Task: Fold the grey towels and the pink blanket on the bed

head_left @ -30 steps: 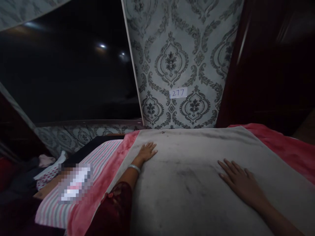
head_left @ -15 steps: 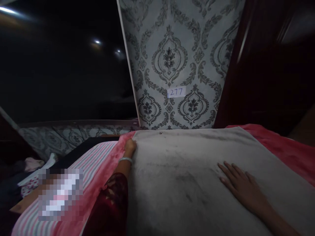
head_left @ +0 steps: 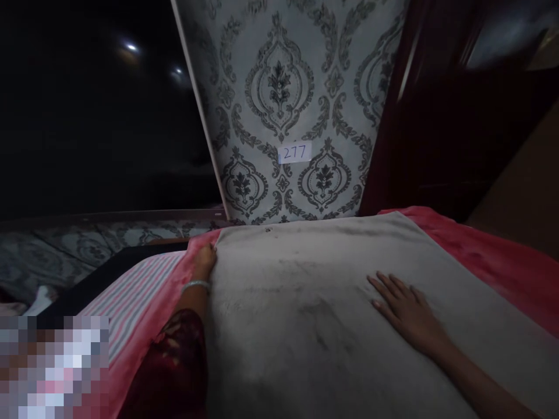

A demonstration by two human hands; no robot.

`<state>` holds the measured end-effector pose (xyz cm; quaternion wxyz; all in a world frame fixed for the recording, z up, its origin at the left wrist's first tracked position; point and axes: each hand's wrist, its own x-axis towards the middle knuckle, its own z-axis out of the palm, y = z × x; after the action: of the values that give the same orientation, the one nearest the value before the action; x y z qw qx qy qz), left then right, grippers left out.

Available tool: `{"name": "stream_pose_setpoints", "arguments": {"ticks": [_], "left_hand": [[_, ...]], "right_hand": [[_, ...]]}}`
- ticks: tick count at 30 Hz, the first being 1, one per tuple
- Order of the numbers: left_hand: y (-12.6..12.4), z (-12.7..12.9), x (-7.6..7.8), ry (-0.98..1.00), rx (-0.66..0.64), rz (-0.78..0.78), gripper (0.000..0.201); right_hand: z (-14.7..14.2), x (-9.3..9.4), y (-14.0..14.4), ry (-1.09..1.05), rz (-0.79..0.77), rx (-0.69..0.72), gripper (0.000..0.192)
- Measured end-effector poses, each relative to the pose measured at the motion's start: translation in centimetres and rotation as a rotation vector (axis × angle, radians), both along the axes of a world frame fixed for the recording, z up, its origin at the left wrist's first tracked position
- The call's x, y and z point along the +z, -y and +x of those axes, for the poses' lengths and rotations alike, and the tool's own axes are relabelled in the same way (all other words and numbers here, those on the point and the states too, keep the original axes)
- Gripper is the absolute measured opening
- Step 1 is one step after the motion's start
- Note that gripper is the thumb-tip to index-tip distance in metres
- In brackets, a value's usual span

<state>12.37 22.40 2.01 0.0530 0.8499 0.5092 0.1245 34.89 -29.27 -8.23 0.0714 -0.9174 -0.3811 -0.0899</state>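
Note:
A large grey cloth (head_left: 305,302) with dark smudges lies spread over a pink blanket (head_left: 480,256). My left hand (head_left: 204,262) curls around the cloth's far left corner, a silver bangle on its wrist and a dark red patterned sleeve behind it. Out to the right, my right hand (head_left: 404,311) rests flat on the cloth, palm down and fingers apart.
A wall with grey damask wallpaper (head_left: 288,105) stands just behind, carrying a small white label (head_left: 294,153) marked 277. A large dark screen (head_left: 96,116) fills the left. A striped pink and white sheet (head_left: 131,285) lies left; dark wooden furniture (head_left: 437,128) stands right.
My left hand slid from lying flat on the cloth to its left corner and closed on the edge. The right hand stayed flat. The view shifted a little to the right.

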Motion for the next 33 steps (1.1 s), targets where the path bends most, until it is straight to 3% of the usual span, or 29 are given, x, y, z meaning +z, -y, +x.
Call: {"name": "stream_pose_setpoints", "arguments": {"ticks": [3,5,7,10,12,16,19,22,25,28,33], "left_hand": [[1.2,-0.2,1.4,-0.042,-0.037,-0.004,0.037],[3.6,-0.2,1.7,-0.05,-0.115,0.074,0.048],[7.0,-0.4,1.1,-0.083,-0.342,0.17,0.058],[12.7,-1.1,-1.2,-0.181,-0.811,0.2,0.06],[15.6,-1.7,-2.8,-0.211,-0.931,0.152,0.059],[17.7,-2.4,-3.6,-0.215,-0.855,0.114,0.06],[17.0,-3.3,-2.8,-0.218,-0.776,0.115,0.059],[14.9,-6.0,-2.1,-0.223,-0.591,0.099,0.059],[11.8,-9.7,-2.1,-0.224,-0.416,0.083,0.061],[8.7,-12.6,-2.4,-0.23,-0.33,0.052,0.063],[6.7,-13.2,-2.0,-0.198,-0.325,0.027,0.069]], "right_hand": [[-0.3,0.4,-0.1,0.003,-0.005,-0.007,0.066],[-0.5,0.6,-0.2,0.013,0.008,-0.009,0.065],[-0.6,0.8,-0.2,0.008,0.011,-0.012,0.063],[-0.8,1.3,-0.2,-0.012,0.004,-0.017,0.062],[-0.9,1.6,-0.2,-0.018,0.005,-0.023,0.06],[-1.1,2.2,-0.5,-0.031,-0.009,-0.032,0.059],[-1.2,2.6,-0.7,-0.042,-0.017,-0.017,0.059],[-0.6,3.2,0.1,-0.068,-0.039,-0.01,0.059],[0.7,3.7,2.9,-0.117,-0.069,-0.121,0.059],[2.2,4.1,7.1,-0.168,-0.069,-0.279,0.059],[3.7,4.9,12.2,-0.189,-0.013,-0.471,0.055]]}}
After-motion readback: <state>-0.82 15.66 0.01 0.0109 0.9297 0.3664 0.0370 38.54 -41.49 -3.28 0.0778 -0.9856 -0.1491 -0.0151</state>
